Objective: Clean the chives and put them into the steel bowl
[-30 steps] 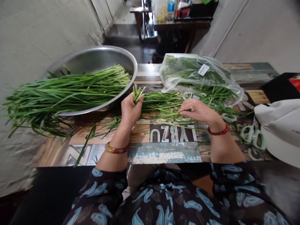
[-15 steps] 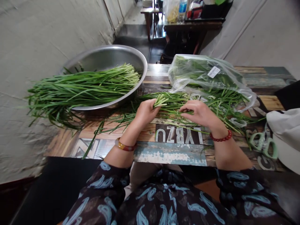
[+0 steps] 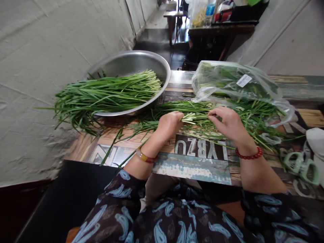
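Observation:
My left hand (image 3: 170, 125) is wrapped round a small bunch of green stalks (image 3: 189, 118), whose pale cut ends point right. Just right of those ends, my right hand (image 3: 225, 122) has thumb and fingertips pinched together; what lies between them is too small to make out. Loose green stalks (image 3: 152, 124) spread over the table under and behind both hands. At the left, a metal basin (image 3: 165, 72) holds a large pile of long green stalks (image 3: 113, 91), leaves hanging over its rim. A clear plastic bag (image 3: 263, 81) with more greens lies behind my right hand.
The patterned wooden table (image 3: 192, 168) has its near edge at my body. Green-handled scissors (image 3: 301, 167) and a white cap (image 3: 317, 141) lie at the right. Behind stands another table (image 3: 222, 29) with a water bottle (image 3: 210, 12). A wall (image 3: 37, 57) rises at the left.
The view has shifted, so things appear further right. My left hand has turned palm-down, and the bunch's ends now point right. My right hand's fingers have drawn closer together.

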Demonstrator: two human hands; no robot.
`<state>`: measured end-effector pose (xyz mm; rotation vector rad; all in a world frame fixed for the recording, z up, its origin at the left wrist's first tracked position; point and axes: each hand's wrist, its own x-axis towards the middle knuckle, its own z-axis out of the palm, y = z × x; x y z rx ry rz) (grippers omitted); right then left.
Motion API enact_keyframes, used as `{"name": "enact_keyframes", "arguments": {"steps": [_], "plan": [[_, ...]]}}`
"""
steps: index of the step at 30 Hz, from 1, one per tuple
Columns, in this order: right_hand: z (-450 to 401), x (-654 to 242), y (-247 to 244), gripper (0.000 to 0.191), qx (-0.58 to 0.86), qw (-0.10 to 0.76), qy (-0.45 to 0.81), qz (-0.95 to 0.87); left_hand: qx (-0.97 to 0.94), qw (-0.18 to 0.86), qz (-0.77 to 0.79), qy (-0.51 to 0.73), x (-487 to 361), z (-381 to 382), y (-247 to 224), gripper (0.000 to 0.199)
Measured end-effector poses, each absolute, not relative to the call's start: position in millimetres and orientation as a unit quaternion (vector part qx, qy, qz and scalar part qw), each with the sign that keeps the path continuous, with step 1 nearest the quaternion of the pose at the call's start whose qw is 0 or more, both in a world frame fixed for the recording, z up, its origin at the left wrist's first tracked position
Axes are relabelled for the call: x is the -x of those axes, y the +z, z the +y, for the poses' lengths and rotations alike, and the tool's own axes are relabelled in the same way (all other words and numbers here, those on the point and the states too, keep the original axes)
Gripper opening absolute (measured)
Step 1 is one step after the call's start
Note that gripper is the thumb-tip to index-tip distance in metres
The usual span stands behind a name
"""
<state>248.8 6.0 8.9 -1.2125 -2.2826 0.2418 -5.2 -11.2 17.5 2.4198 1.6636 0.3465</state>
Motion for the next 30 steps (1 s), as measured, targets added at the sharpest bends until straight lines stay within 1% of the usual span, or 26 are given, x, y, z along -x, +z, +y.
{"name": "enact_keyframes", "arguments": {"steps": [4,10,14,16,19,22,25,30], "plan": [[10,-257,13,0.018,0.463,0.296,0.084,-0.831,-0.806,0.085,0.563,0.165,15,-4,18,0.019],[10,-255,9,0.018,0.472,0.258,0.091,-0.838,-0.806,0.065,0.567,0.156,11,-6,20,0.014],[7,-247,6,0.020,0.468,0.248,0.058,-0.847,-0.808,0.060,0.565,0.152,9,-8,20,0.014],[6,-243,4,0.019,0.485,0.260,0.030,-0.835,-0.814,0.066,0.556,0.151,9,-8,19,0.013],[6,-236,2,0.019,0.529,0.301,-0.004,-0.793,-0.836,0.089,0.523,0.143,5,-10,16,0.013],[7,-232,1,0.018,0.564,0.335,-0.012,-0.755,-0.850,0.107,0.498,0.135,1,-11,15,0.014],[9,-234,1,0.018,0.571,0.350,0.011,-0.743,-0.850,0.116,0.494,0.139,1,-10,15,0.015],[11,-246,6,0.017,0.491,0.312,0.139,-0.801,-0.841,0.102,0.513,0.137,3,-9,16,0.014]]}}
